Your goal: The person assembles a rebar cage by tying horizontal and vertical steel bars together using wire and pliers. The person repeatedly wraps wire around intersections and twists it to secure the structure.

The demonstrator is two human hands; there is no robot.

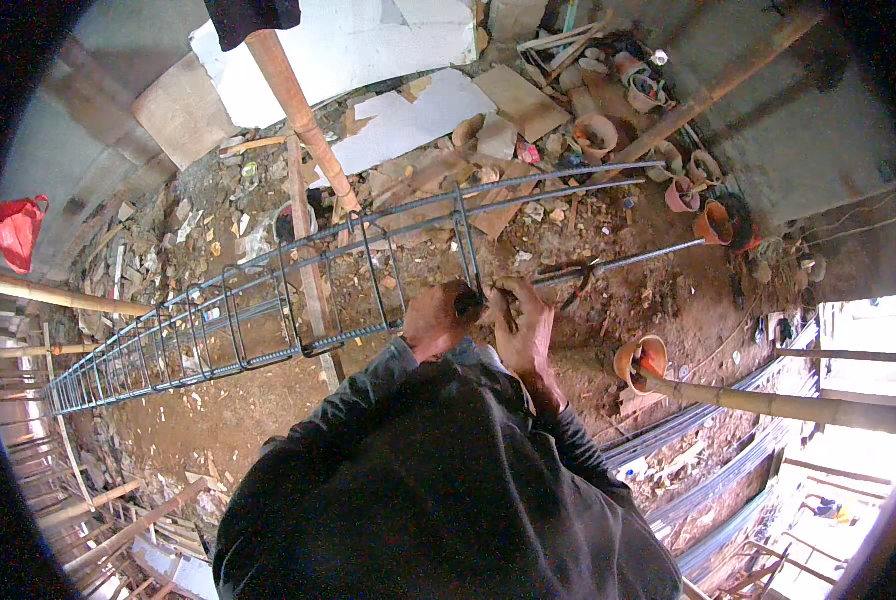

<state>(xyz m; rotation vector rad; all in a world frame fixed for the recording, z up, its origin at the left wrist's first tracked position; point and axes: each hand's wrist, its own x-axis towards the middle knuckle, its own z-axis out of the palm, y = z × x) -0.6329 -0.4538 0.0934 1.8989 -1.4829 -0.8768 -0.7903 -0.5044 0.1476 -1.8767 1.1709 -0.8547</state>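
Observation:
A long cage of steel rebar with square stirrups runs from the far left to in front of me. One stirrup stands at the lower rod, right where both hands meet. My left hand is closed around the stirrup's lower corner and the rod. Close beside it, my right hand has its fingers pinched together at the same joint; what they hold is hidden. Just right of it, a dark tool like pincers rests on the lower rod.
Bamboo poles prop the space, and a wooden post stands by the cage. Orange buckets stand to the right. Rubble and boards cover the ground ahead. Bundled rebar lies at the lower right. A red bag hangs far left.

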